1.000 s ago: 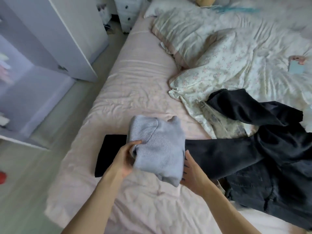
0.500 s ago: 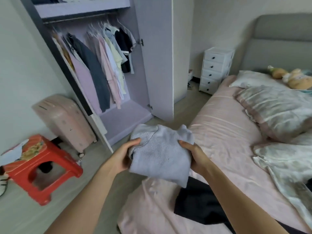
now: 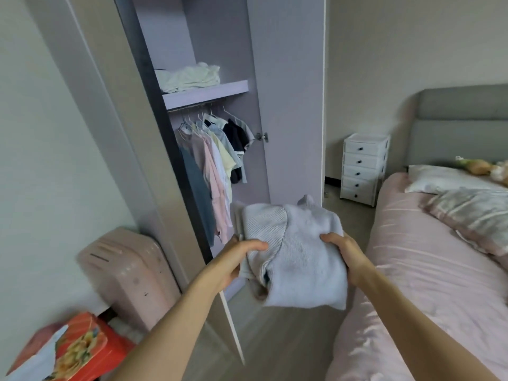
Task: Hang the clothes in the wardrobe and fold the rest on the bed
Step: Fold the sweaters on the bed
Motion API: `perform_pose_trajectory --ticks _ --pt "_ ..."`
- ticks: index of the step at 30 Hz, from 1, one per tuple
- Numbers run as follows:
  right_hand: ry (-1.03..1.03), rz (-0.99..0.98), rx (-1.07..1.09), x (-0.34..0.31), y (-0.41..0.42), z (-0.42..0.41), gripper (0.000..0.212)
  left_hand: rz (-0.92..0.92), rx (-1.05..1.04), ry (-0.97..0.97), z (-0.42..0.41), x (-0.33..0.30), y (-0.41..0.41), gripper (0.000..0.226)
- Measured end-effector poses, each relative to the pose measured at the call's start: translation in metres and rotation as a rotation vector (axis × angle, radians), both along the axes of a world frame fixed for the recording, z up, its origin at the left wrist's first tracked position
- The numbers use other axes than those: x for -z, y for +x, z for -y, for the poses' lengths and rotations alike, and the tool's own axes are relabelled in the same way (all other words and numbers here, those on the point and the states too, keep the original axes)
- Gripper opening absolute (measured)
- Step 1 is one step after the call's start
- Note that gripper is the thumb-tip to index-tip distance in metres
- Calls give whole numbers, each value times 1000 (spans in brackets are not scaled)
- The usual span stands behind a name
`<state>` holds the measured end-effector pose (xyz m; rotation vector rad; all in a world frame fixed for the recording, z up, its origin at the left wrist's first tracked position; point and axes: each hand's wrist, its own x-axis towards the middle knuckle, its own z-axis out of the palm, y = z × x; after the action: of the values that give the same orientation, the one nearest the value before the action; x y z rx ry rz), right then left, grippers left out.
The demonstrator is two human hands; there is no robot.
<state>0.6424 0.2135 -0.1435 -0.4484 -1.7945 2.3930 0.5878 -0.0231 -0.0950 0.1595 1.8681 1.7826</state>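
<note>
folded pale-grey ribbed knit sweater (image 3: pixel 294 251) held mid-air, gripped by left hand (image 3: pixel 242 257) and right hand (image 3: pixel 343 251) | open lilac wardrobe (image 3: pixel 286 105) ahead, hanging shirts (image 3: pixel 217 149) | pink-sheeted bed (image 3: pixel 428 270) right | wood-look floor (image 3: pixel 275 339)

No text, label, brand or number can be read anywhere. The red stool (image 3: pixel 82 350), low and left of the wardrobe (image 3: pixel 288 105), carries a printed yellow pattern, perhaps flowers, too blurred to show any lettering. The suitcase (image 3: pixel 129 273) just behind that stool shows small dark marks, unreadable.
</note>
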Motion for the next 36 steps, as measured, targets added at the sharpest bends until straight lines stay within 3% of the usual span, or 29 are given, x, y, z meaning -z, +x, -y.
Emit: perform_pose_trajectory --ticks 5,13,19,21,25,28,31,33,36 --pt "87 -20 93 -19 -45 -2 25 40 14 102 -12 -15 -48 61" --pt "204 -102 42 -79 -175 -35 20 -112 -177 188 -48 -62 -172 50" --pt "378 -81 -113 -120 -310 -111 21 88 -79 65 -109 -87 -311 31" --pt "281 -18 -156 -119 -354 -140 32 73 -195 10 -138 -97 -361 28" --pt "-168 12 -298 -88 -414 -174 59 -1 -396 47 -180 -119 -443 40" --pt "-471 -22 -369 -71 -456 -175 75 4 -466 221 -195 -138 -488 40" --pt "-760 -238 -273 -94 -513 -162 75 -12 -554 466 -201 -163 -533 44" --pt "-820 -382 -218 -132 -547 -148 65 -102 -587 623 -202 -185 -558 43" --pt "-637 -569 -307 -199 -594 -126 61 -341 -625 810 -202 -232 -580 40"
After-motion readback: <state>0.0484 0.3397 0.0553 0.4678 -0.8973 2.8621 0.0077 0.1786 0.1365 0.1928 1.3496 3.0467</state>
